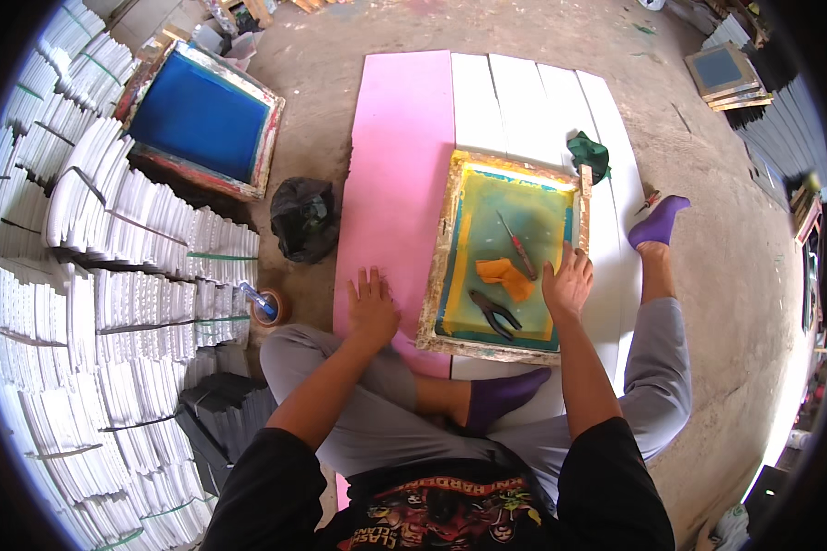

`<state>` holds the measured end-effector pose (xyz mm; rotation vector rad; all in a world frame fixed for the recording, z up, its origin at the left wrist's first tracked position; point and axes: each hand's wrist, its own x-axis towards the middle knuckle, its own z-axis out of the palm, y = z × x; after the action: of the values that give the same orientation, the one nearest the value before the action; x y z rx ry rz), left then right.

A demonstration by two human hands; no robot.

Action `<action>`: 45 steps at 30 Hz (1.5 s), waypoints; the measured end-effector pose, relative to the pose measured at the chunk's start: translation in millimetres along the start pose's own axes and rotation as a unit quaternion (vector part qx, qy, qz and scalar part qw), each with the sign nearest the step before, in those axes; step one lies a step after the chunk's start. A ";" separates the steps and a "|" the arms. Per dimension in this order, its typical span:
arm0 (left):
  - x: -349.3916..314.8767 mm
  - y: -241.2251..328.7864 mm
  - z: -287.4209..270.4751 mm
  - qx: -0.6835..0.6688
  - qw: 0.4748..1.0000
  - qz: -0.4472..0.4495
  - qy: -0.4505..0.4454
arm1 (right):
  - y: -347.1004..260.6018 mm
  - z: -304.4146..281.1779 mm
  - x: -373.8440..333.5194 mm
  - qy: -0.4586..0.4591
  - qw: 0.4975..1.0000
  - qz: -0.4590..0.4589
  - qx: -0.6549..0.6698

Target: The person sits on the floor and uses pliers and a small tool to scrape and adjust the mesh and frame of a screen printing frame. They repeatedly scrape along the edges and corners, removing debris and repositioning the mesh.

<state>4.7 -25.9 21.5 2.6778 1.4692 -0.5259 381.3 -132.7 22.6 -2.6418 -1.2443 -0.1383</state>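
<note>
My left hand point(373, 309) lies flat on a pink board point(390, 184), fingers spread, with nothing in it. My right hand point(569, 281) rests on the right edge of a wooden silk-screen frame point(435, 275), its fingers apart. The frame's mesh is yellow-green with a yellow and blue border. On the mesh lie a screwdriver point(518, 246) with a red and dark handle, a folded orange cloth point(505, 278) and dark-handled pliers point(494, 315). The screwdriver's handle is near my right thumb. White boards point(515, 101) sit under the frame's right part.
A dark green cloth point(589, 156) lies beyond the frame's far right corner. A small red-handled tool point(651, 200) is near my right foot. Left are a black plastic bag point(304, 220), a tape roll point(268, 308), a blue screen frame point(202, 115) and stacked white bundles point(119, 220).
</note>
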 end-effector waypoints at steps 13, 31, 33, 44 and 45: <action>14.4 61.9 -32.2 -0.424 0.904 -0.051 0.033 | 46.3 13.2 3.0 -0.046 0.964 0.206 0.162; -37.0 168.9 -10.6 -0.582 0.788 -0.183 0.074 | 28.1 26.4 153.5 -0.095 0.981 -0.049 0.165; -32.8 169.1 -12.8 -0.588 0.794 -0.144 0.057 | 19.8 36.8 167.7 -0.105 0.979 -0.072 0.159; 83.3 27.7 -54.3 -0.111 0.927 0.297 0.200 | 26.1 30.6 130.9 -0.103 0.985 -0.029 0.136; 94.3 23.7 -49.3 -0.115 0.921 0.315 0.198 | 34.9 27.2 125.6 -0.097 0.988 -0.014 0.116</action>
<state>84.3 47.4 35.5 2.9228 0.5643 0.2266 488.0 -53.8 12.9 -2.4837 -1.2696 0.2506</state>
